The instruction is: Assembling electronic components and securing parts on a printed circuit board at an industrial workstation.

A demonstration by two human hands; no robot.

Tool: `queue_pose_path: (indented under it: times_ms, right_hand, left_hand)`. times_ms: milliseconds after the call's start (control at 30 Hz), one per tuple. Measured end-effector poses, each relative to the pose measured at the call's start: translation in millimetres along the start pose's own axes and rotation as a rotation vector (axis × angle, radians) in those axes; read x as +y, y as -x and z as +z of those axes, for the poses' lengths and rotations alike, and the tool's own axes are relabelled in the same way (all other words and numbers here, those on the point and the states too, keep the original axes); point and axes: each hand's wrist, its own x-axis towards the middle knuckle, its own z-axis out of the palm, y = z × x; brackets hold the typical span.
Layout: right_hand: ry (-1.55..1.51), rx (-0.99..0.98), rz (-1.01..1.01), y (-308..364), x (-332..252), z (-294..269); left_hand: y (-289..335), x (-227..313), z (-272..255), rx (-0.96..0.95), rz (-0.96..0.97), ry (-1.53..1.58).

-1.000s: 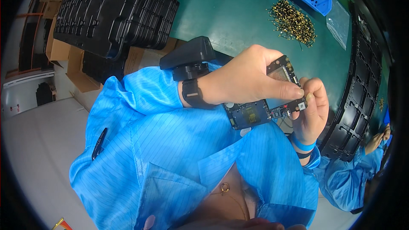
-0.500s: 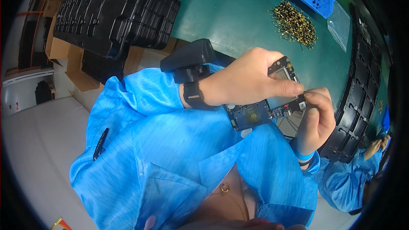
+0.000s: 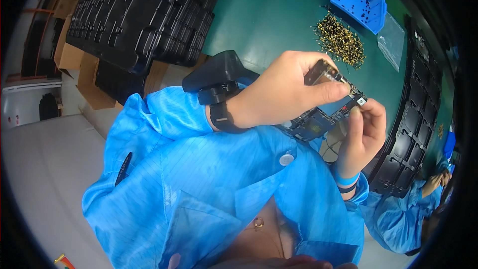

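Observation:
A dark circuit board (image 3: pixel 313 125) with a metal shield, gold contacts and a small white label is held up in front of my chest, tilted. My left hand (image 3: pixel 294 87) is closed on it from the left, thumb lying across its face and fingers behind. My right hand (image 3: pixel 367 129) pinches the board's right corner by the label between thumb and forefinger. Whether a small part is also between those fingertips is hidden. A black device (image 3: pixel 216 72) is strapped to my left wrist.
Beyond my hands, a pile of small black-and-gold parts (image 3: pixel 341 40) lies on the green table (image 3: pixel 264 12), near a blue bin (image 3: pixel 356 2) and a clear bag (image 3: pixel 392 44). Stacked black trays (image 3: pixel 134 20) stand left; another black tray (image 3: pixel 411 119) is right, near a co-worker's blue sleeve (image 3: pixel 398 214).
The board has tilted, and its lower left part has swung to the right. My right fingertips have shifted slightly along its right corner. Both hands still hold it.

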Motion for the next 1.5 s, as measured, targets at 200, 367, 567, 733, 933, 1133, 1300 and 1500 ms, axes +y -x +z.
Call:
queue_pose_path:
  times_ms: [200,367,567,733,933,1133,1300,1500]
  right_hand:
    - [-0.178,-0.121,0.039,-15,3,-1]
    - [-0.288,-0.121,0.111,-9,14,-5]
    - [-0.336,-0.123,0.152,-6,17,-2]
    - [-0.348,-0.113,0.162,-5,18,-2]
    - [-0.159,-0.016,0.029,-3,10,4]
    - [0.288,-0.098,-0.447,-12,13,-4]
    - [0.529,-0.103,-0.577,-10,7,-2]
    - [0.607,-0.085,-0.63,-7,6,-1]
  left_hand:
    - [5,13,-3,-0.104,0.046,-0.15]
    - [7,5,-1,-0.127,0.148,-0.233]
    - [11,-6,0,-0.063,0.152,-0.107]
    - [12,-7,3,-0.027,0.191,-0.168]
    - [13,-10,8,0.012,0.204,-0.16]
    - [13,-7,10,0.036,0.202,-0.165]
    - [15,-7,10,0.038,0.272,-0.239]
    - [13,-7,7,0.013,0.34,-0.318]
